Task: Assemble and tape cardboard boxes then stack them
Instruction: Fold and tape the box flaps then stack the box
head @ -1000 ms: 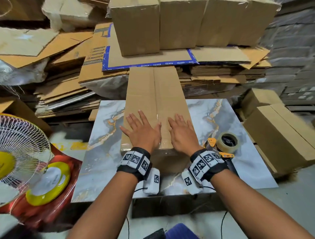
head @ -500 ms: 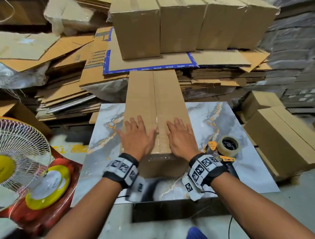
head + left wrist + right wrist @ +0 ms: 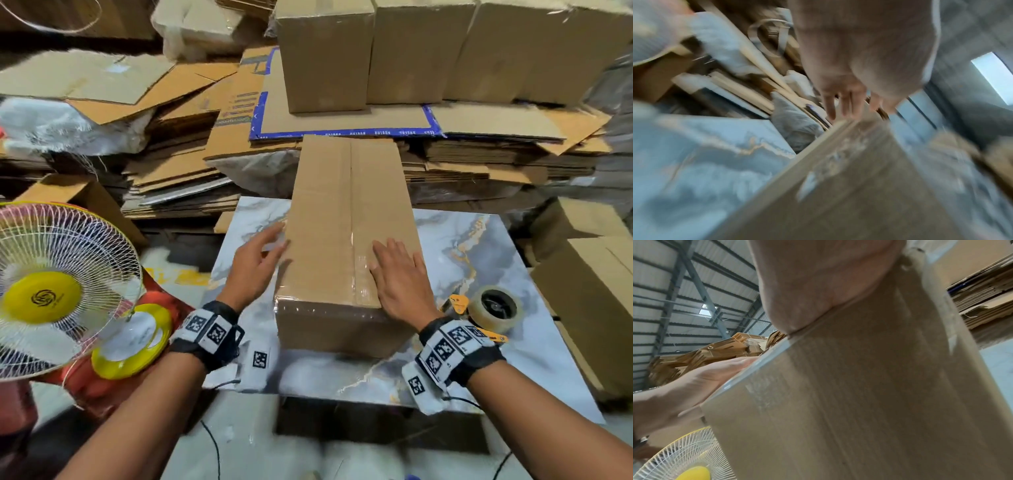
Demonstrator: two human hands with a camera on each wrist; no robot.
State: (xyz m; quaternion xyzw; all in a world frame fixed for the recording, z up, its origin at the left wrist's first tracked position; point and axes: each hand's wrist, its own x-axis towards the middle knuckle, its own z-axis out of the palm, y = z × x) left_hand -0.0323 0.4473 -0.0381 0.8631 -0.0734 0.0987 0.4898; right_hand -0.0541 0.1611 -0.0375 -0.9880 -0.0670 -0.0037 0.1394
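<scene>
A long brown cardboard box [image 3: 329, 219] lies on the marble table [image 3: 479, 246], its top seam covered with clear tape. My right hand [image 3: 397, 274] lies flat and open on the box top near the front end, beside the tape. My left hand [image 3: 260, 260] is open at the box's left side, fingers straight against the upper edge. In the left wrist view the left hand [image 3: 849, 104] reaches over the blurred box [image 3: 838, 186]. In the right wrist view the palm of my right hand [image 3: 818, 288] presses on the box [image 3: 859, 402].
A tape dispenser [image 3: 493, 308] with a clear roll sits right of the box. Finished boxes [image 3: 411, 48] stand on flat cardboard stacks [image 3: 191, 164] behind. More boxes [image 3: 589, 291] stand on the right. A white and yellow fan [image 3: 51, 284] is at the left.
My left hand has slid off the box top to the left side edge. The right hand stays flat on top. The view has moved closer.
</scene>
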